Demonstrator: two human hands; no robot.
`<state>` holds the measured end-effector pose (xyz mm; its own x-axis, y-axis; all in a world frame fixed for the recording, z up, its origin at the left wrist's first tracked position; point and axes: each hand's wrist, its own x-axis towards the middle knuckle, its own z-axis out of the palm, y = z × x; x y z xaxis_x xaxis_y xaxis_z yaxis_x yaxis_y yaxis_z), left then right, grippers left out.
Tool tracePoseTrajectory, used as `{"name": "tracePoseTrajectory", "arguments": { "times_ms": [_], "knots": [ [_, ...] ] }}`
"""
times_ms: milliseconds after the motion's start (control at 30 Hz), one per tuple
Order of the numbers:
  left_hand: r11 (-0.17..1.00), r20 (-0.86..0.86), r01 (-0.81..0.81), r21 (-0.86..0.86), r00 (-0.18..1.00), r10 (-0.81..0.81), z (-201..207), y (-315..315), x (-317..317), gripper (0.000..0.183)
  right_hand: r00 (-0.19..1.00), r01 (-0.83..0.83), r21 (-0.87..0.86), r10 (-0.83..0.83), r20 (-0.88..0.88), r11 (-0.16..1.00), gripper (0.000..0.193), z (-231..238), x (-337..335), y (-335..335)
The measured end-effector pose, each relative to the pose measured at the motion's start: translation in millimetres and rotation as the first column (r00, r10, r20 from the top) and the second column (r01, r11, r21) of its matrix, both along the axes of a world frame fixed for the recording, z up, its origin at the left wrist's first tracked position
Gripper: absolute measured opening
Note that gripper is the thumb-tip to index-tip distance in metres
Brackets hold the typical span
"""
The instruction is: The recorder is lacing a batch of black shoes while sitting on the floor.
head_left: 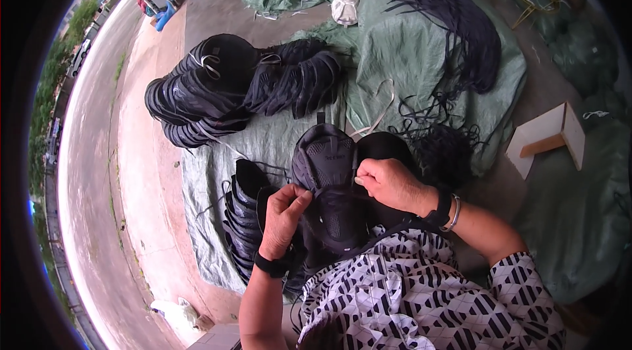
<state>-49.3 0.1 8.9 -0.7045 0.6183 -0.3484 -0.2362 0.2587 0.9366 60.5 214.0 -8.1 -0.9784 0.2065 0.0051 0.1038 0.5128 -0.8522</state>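
A black shoe upper (326, 156) lies on my lap, its tongue pointing away from me and its mesh front near my body. My left hand (283, 215) pinches the left edge of this upper between thumb and forefinger. On the other side my right hand (392, 184) is closed in a pinch close to the upper's right edge; what its fingertips hold, perhaps a thin dark lace, is too small to tell. Dark material (385, 146) sits behind the right hand. Beside my left hand stands a row of nested black uppers (240, 218).
Bundled black uppers (217, 86) tied with white cord lie ahead on green woven sheeting (263, 129). Black laces (471, 27) are heaped on a covered pile at the far right, with a loose tangle (447, 152) nearer. A white board piece with a wooden block (550, 136) sits right.
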Motion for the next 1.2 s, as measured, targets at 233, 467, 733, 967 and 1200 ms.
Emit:
{"name": "tracePoseTrajectory", "arguments": {
  "times_ms": [233,467,733,967,1200],
  "knots": [
    [0.997,-0.3,-0.054,-0.06,0.953,0.034,-8.9,11.0,-6.8,0.013,0.964,-0.143,0.312,0.204,-0.17,0.939,0.006,4.4,-4.1,11.7],
    [0.862,-0.837,0.044,-0.505,0.219,-0.502,42.1,23.7,-26.7,0.01,0.862,-0.091,0.753,0.43,-0.268,0.652,0.009,32.7,-13.2,28.5],
    [0.638,-0.725,0.347,-0.687,-0.28,-0.629,48.6,30.8,-50.7,0.017,0.725,-0.273,0.878,0.684,-0.08,0.393,0.006,25.7,-28.5,23.8],
    [0.422,-0.609,0.454,-0.785,-0.44,-0.66,41.0,44.0,-72.0,0.021,0.736,-0.611,0.52,0.671,0.096,0.596,0.011,28.7,-41.5,29.4],
    [0.234,-0.303,0.209,-0.95,-0.419,-0.856,21.7,54.9,-56.1,0.01,0.788,-0.594,0.526,0.57,0.231,0.608,0.017,16.2,-51.3,18.7]
  ]
}}
